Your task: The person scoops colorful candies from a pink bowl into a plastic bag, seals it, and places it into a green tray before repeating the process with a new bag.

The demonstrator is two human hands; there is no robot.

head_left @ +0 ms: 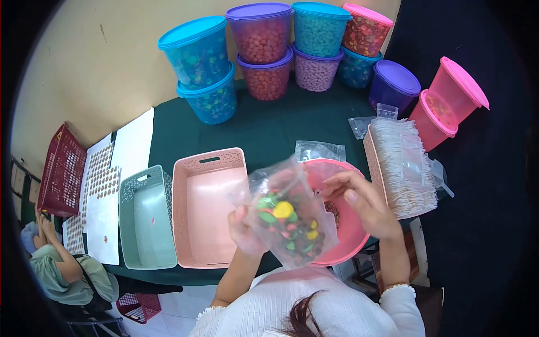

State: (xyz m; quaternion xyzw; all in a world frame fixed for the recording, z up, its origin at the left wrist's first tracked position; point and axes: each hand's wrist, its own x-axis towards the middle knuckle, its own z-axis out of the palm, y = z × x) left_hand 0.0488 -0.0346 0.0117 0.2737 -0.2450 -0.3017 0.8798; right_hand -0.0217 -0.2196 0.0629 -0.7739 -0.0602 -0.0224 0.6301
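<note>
My left hand is closed on the side of a clear plastic pouch. Inside it are round, flat pieces in green, yellow, red and brown, like coated candies. The pouch is tilted and hangs in front of my chest, partly over a pink tub. My right hand is raised over that tub, just right of the pouch. Its fingers are bent and apart, with nothing visible between them. Small brownish pieces show low in the tub, mostly hidden by the pouch and my hand.
Pink and green baskets stand left. A box of stacked pouches and a scoop lie right. Lidded tubs line the back. Sticker sheets and a red basket are far left, near another person.
</note>
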